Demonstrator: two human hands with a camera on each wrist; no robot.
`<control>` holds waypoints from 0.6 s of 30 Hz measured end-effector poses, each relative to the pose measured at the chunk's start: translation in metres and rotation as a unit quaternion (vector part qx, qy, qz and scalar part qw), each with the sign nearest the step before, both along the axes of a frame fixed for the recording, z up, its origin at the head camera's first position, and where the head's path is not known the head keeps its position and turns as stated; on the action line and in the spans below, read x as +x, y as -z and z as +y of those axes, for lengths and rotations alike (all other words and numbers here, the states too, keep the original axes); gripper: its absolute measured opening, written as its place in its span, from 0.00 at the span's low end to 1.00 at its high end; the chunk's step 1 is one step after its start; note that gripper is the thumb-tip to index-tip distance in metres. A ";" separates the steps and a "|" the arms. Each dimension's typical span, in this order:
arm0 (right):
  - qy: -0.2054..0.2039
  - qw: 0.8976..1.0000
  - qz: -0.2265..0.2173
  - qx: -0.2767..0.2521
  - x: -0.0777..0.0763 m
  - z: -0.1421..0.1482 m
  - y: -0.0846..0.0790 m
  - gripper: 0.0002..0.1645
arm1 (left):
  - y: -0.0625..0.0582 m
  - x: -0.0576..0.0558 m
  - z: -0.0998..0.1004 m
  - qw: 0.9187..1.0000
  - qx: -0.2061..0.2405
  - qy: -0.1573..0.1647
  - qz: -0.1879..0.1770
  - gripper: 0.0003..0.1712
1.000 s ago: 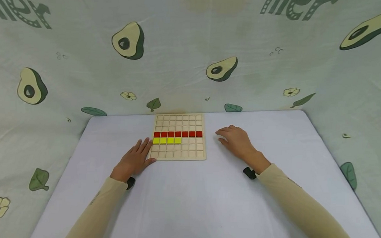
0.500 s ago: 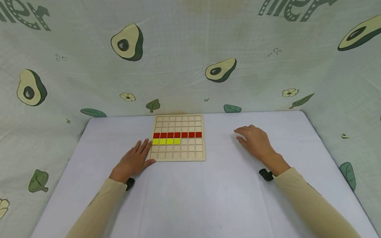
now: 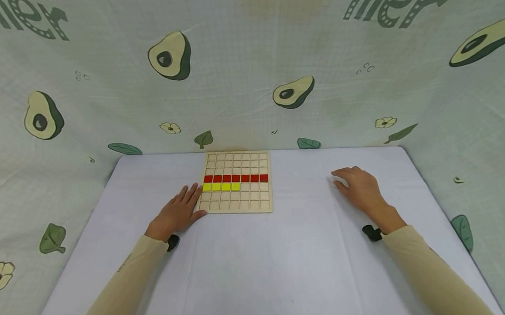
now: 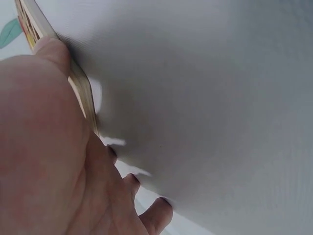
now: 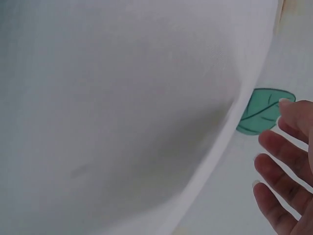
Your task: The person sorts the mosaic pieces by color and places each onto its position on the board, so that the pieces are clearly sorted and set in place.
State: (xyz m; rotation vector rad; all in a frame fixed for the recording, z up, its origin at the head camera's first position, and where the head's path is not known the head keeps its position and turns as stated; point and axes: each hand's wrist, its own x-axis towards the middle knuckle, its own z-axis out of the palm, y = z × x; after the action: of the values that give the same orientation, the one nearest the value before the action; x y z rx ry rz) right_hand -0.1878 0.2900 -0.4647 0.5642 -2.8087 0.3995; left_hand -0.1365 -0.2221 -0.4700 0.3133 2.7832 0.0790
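A square wooden grid board (image 3: 254, 205) lies flat near the back of the white table. One full row of its cells holds red tiles (image 3: 236, 178). Just in front of that, several yellow tiles (image 3: 221, 187) fill the left part of a row. My left hand (image 3: 176, 214) rests at the board's left edge, fingers spread, thumb at the front left corner; the left wrist view has the thumb against the wooden edge (image 4: 84, 93). Well right of the board, my right hand (image 3: 360, 189) hovers over the table, fingers loosely bent, holding nothing. Its parted fingers (image 5: 281, 178) show in the right wrist view.
The white-covered table (image 3: 246, 271) stretches toward me and to both sides. Behind it hangs a pale cloth (image 3: 236, 56) printed with avocados and leaves, which also closes in the left and right sides.
My right hand has moved right, away from the board, over the past second. The left hand, the board and the tiles keep their places.
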 end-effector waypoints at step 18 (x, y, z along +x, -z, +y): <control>0.020 1.000 0.013 0.020 -0.004 0.036 0.001 0.18 | 0.006 -0.001 -0.002 1.000 0.009 0.000 -0.007 0.52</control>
State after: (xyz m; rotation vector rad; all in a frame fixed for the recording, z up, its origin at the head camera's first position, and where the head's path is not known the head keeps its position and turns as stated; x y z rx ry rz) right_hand -0.1914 0.3259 -0.4653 0.5183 -2.8031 0.3251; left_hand -0.1376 -0.2245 -0.4760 0.3173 2.7701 0.1050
